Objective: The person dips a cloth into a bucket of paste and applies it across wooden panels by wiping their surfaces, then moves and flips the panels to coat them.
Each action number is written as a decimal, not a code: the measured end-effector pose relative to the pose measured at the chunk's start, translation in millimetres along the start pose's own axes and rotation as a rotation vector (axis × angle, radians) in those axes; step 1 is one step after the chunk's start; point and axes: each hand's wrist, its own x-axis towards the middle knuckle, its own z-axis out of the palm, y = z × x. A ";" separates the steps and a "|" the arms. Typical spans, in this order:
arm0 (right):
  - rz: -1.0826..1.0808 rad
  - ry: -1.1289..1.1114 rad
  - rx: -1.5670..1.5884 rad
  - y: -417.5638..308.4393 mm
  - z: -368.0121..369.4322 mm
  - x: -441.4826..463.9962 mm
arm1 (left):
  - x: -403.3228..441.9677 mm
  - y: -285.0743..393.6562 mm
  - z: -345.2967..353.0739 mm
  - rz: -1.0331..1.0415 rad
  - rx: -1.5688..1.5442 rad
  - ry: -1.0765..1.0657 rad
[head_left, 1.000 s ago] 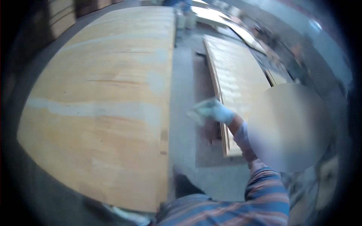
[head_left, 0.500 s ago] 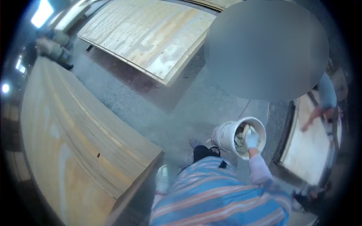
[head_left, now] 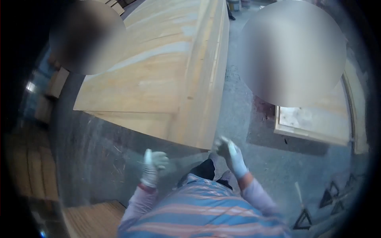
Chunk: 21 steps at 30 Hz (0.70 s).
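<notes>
My left hand (head_left: 154, 166), in a white glove, is held out low in front of me, its thumb apart from the loosely bent fingers, with nothing in it. Ahead of both hands lies a big stack of plywood sheets (head_left: 158, 87), its near edge slanting across the view. My right hand (head_left: 233, 156), also gloved, is beside the near right corner of that stack. Its fingers are bent together and slightly blurred; whatever is in them is hidden. A narrow seam runs along the top sheet's near edge, and a small dark knot (head_left: 190, 97) shows on it.
Another plywood stack (head_left: 309, 129) stands to the right across the grey floor (head_left: 254, 166). Triangular dark metal pieces (head_left: 303, 219) are at lower right. More stacked wood (head_left: 35, 170) lines the left, and a board stack (head_left: 95, 218) is at lower left. Two blurred patches hide parts of the view.
My right hand has come out of the white bucket of putty-like stuff, which is out of view. I have turned left, so the plywood stack now lies ahead. My left hand has risen forward.
</notes>
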 end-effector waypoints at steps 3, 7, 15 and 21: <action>0.078 -0.259 0.202 -63.9 17.9 52.3 | -23.7 2.4 8.7 0.088 -0.206 -0.218; 0.299 -0.446 0.103 -113.3 72.1 129.2 | 6.1 24.3 97.5 -0.088 -0.331 -0.249; 0.161 -0.112 -0.306 -96.6 119.3 157.9 | 82.5 26.2 141.0 -0.078 -0.188 -0.041; 0.185 -0.157 -0.332 -126.7 73.0 125.3 | 34.9 16.1 157.8 -0.004 0.061 -0.172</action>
